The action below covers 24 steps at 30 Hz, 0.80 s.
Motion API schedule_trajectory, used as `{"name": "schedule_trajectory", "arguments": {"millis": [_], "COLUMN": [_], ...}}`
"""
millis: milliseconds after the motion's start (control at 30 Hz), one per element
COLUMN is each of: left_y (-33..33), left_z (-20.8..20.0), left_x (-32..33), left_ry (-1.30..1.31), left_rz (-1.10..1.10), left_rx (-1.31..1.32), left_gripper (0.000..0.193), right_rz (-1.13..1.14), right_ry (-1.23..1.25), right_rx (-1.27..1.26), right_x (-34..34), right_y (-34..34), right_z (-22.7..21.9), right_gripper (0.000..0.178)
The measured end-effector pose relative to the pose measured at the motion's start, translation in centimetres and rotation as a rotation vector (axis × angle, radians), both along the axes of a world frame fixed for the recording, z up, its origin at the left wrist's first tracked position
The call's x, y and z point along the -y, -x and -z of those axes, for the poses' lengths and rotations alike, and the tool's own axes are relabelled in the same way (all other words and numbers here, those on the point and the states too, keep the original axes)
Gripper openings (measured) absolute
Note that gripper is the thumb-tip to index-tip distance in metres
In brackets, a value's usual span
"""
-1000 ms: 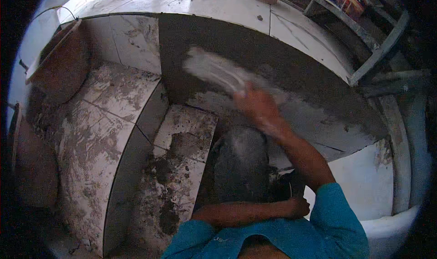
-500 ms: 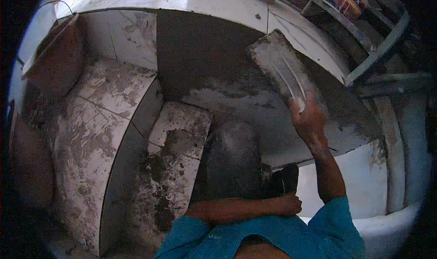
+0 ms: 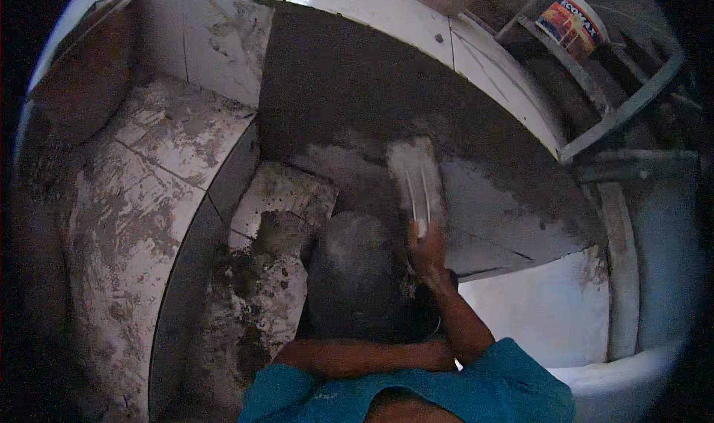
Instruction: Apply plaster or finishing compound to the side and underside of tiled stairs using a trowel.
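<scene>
My right hand (image 3: 428, 253) is closed round the handle of a plastering trowel (image 3: 413, 163), whose long rectangular blade is smeared with grey. The blade points away from me, over the lower edge of a dark grey mortar coat (image 3: 327, 73) on the riser ahead. Paler, thinly smeared surface (image 3: 483, 200) shows to the blade's right. My left forearm lies across my body. The left hand (image 3: 439, 354) looks closed by my right forearm; what its fingers hold, if anything, is hidden. My dark-trousered knee (image 3: 353, 267) is bent between the arms.
Mortar-stained tiled steps (image 3: 171, 148) descend on the left, with a lower tile tread (image 3: 286, 192) beside my knee. A white tiled ledge (image 3: 357, 3) curves along the top. A printed paint bucket (image 3: 571, 25) stands by a grey frame (image 3: 632, 103) at the upper right.
My right hand and the trowel have swung left and nearer to me, from the upper right of the mortar to its lower edge. My left hand has shifted slightly left.
</scene>
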<state>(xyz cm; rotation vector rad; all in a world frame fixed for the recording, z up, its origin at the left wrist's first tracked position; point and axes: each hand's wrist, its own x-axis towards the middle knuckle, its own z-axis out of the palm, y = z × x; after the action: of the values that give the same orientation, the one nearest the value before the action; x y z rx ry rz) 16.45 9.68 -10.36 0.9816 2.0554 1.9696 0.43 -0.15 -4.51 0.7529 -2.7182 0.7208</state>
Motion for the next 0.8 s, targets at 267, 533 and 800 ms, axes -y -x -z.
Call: {"name": "schedule_trajectory", "arguments": {"millis": [267, 533, 800], "left_y": [2.6, 1.7, 2.9], "left_z": [2.3, 0.8, 3.0], "left_x": [-2.1, 0.0, -2.5], "left_ry": [0.601, 0.072, 0.519], "left_rz": [0.038, -0.022, 0.048], "left_rx": [-0.195, -0.134, -0.077], "left_gripper": [0.035, 0.045, 0.043], "right_rz": [0.002, -0.121, -0.110], "right_ry": [0.280, 0.178, 0.304], "right_rx": [0.043, -0.465, 0.150], "right_x": [8.0, 0.7, 9.4], "right_y": [-1.4, 0.3, -0.2], "right_z": [-11.2, -1.9, -10.9], "right_gripper": [0.042, 0.047, 0.043]}}
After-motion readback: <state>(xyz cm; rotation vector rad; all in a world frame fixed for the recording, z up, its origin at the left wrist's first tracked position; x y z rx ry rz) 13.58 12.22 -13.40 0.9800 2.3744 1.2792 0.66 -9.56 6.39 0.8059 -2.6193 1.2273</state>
